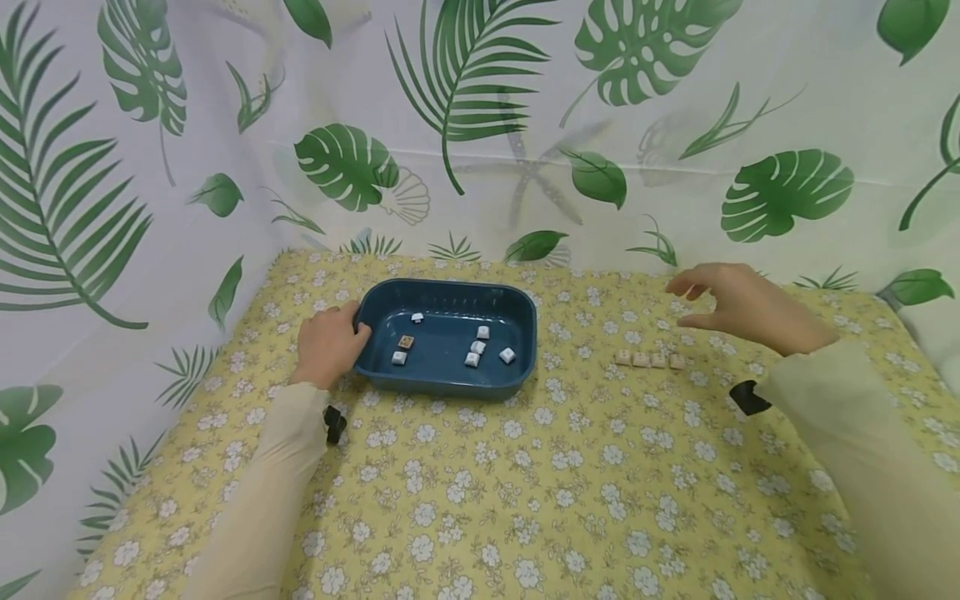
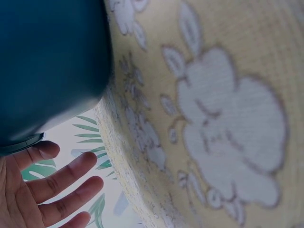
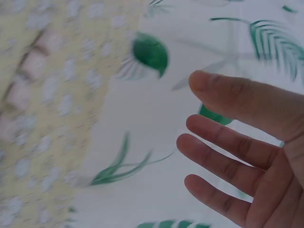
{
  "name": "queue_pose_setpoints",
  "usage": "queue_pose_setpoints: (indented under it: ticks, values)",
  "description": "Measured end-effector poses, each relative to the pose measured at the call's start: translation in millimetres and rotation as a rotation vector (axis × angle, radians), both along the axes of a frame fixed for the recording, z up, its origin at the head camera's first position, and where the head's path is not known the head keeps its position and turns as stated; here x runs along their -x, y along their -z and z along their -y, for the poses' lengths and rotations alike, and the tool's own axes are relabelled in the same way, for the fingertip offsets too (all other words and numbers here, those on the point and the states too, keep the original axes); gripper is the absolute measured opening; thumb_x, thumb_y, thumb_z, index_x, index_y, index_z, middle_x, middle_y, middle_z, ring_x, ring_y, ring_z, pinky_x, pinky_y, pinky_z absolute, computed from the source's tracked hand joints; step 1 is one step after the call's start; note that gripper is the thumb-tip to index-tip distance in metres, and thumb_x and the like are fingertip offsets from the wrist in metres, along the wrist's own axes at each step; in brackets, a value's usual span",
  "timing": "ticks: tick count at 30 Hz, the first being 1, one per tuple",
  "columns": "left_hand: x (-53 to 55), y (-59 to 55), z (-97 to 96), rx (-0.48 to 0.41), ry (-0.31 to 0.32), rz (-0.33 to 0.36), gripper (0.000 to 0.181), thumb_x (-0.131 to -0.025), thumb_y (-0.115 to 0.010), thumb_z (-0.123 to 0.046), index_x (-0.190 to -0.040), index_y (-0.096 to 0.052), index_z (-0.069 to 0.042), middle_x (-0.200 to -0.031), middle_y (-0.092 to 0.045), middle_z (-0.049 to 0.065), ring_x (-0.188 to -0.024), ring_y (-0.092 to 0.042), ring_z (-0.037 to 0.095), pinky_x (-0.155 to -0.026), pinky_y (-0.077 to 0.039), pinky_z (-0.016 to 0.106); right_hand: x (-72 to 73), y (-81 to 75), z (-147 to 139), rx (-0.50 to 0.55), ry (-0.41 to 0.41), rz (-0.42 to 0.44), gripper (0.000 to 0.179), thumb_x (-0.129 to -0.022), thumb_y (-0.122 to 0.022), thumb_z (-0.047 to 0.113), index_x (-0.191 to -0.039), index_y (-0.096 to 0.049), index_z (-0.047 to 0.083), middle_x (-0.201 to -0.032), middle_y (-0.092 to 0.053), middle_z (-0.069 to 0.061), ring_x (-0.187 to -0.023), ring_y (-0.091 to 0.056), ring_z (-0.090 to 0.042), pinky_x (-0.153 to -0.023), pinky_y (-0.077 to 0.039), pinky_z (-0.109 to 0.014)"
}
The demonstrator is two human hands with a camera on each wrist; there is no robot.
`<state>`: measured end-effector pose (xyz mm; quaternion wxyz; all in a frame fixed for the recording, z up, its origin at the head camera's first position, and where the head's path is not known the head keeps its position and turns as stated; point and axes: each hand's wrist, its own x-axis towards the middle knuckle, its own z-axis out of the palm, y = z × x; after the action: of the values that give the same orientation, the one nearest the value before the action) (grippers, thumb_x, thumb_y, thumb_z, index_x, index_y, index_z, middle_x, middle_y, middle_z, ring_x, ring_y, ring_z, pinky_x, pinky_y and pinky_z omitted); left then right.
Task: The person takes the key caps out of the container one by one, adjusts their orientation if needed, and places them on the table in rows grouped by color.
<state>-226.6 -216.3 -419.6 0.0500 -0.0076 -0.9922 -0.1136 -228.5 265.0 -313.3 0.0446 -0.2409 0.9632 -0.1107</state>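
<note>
The tray point(image 1: 435, 387) is gripped by the left hand point(image 1: 322, 346); the right hand point(image 1: 738, 307) is spread, empty; likely light, hard blocks point(image 1: 641, 359) are best pinched sideways.

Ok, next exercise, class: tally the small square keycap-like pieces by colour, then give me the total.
White small square pieces, in the dark blue rectangular tray: 6
Orange-brown small square piece, in the same tray: 1
Pale pink small square pieces, in a row on the yellow floral cloth: 4
Total: 11
</note>
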Motion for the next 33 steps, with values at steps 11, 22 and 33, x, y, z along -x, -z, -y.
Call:
queue_pose_setpoints:
  ticks: [11,22,33]
  values:
    - [1.4,0.8,1.2,0.015,-0.001,0.008,0.043,-0.094,-0.041,-0.025,-0.131,-0.052,-0.005,-0.107,-0.065,0.024,-0.090,-0.062,0.040,-0.086,-0.045,0.055,-1.4,-46.4,82.4,0.033,-0.153,-0.100,0.034,-0.080,-0.073,0.016,-0.112,-0.065,0.005,-0.109,-0.066,-0.012,-0.097,-0.062,-0.027,-0.084,-0.050,-0.046]
    - [2.9,1.2,3.0,0.023,-0.004,0.014,0.043,-0.095,-0.042,-0.026,-0.131,-0.052,-0.005,-0.110,-0.064,0.023,-0.093,-0.061,0.040,-0.088,-0.044,0.056,28.8,-42.8,181.3,0.040,-0.359,-0.064,0.024,-0.084,-0.070,0.020,-0.106,-0.068,0.011,-0.105,-0.068,-0.005,-0.094,-0.063,-0.020,-0.084,-0.051,-0.036]
    - [3.6,2.3,4.7,0.013,0.002,0.011,0.042,-0.094,-0.044,-0.026,-0.129,-0.054,-0.006,-0.107,-0.065,0.023,-0.089,-0.062,0.039,-0.086,-0.046,0.055,56.4,-2.4,276.9,-0.052,-0.589,0.027,0.020,-0.086,-0.067,0.014,-0.105,-0.068,0.008,-0.101,-0.068,-0.008,-0.092,-0.062,-0.019,-0.084,-0.050,-0.031]
